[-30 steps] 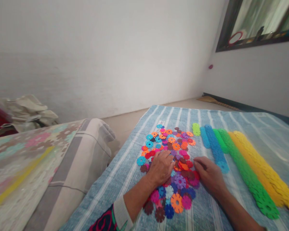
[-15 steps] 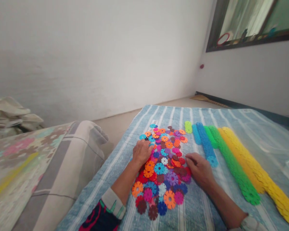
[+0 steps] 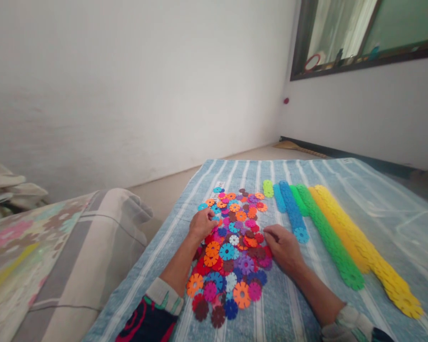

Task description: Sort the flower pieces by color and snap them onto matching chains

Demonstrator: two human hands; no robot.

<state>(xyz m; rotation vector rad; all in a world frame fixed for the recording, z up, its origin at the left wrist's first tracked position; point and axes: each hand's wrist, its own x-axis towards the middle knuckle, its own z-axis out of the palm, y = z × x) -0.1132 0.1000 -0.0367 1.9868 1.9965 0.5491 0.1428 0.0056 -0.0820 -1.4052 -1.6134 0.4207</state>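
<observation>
A pile of multicoloured notched plastic discs (image 3: pixel 234 240) lies spread on a striped cloth. My left hand (image 3: pixel 201 224) is over the pile's left edge, its fingers curled in; whatever they hold is hidden. At the right edge, my right hand (image 3: pixel 283 246) has thumb and fingers drawn together beside red and brown discs. I cannot make out anything between those fingertips. Right of the pile lie overlapping rows of same-coloured discs: a short lime row (image 3: pixel 267 188), a blue row (image 3: pixel 293 209), a long green row (image 3: pixel 333 242) and a long yellow row (image 3: pixel 371 251).
The blue striped cloth (image 3: pixel 157 266) covers the surface under the discs. A clear plastic sheet or bag (image 3: pixel 388 209) lies at the right. On the left stands a bed-like surface with a grey striped cover (image 3: pixel 78 251). Behind are a white wall (image 3: pixel 146 85) and a window (image 3: pixel 360 33).
The camera view has turned slightly right, so everything sits farther left. My left hand has drawn back a little towards me over the discs. My right hand stays beside the pile.
</observation>
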